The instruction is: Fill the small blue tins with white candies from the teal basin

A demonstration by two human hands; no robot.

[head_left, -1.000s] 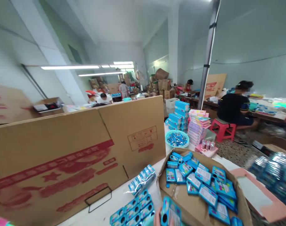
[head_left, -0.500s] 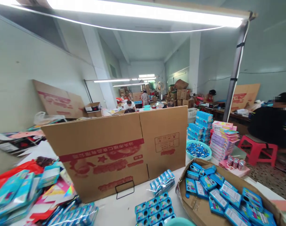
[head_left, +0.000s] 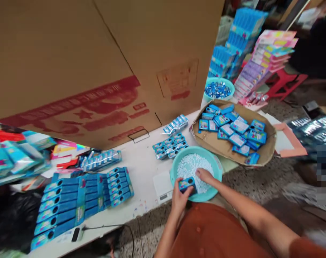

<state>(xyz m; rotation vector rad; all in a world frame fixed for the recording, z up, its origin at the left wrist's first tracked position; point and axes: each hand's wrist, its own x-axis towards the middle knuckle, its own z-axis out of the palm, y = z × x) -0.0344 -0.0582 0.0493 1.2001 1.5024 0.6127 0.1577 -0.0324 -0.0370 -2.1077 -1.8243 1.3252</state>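
My left hand grips a small blue box by its sides, over the near-left part of a turquoise basin. Small white pellets fill the basin's bottom. My right hand is inside the basin, just above the pellets and to the right of the box. Its fingers are curled together, and whatever they hold is hidden. Left of the basin lies a white scale with a small display. Blue boxes with round dark holes stand in rows behind the basin.
A cut-down cardboard tray of loose blue boxes sits to the right. Behind it is another turquoise basin with shiny blue pieces. A tall cardboard panel rises along the table's back. Rows of blue boxes lie at left.
The view has tilted down from the room to the table. Both my hands, the box in my left hand and the whole near basin are now in sight.
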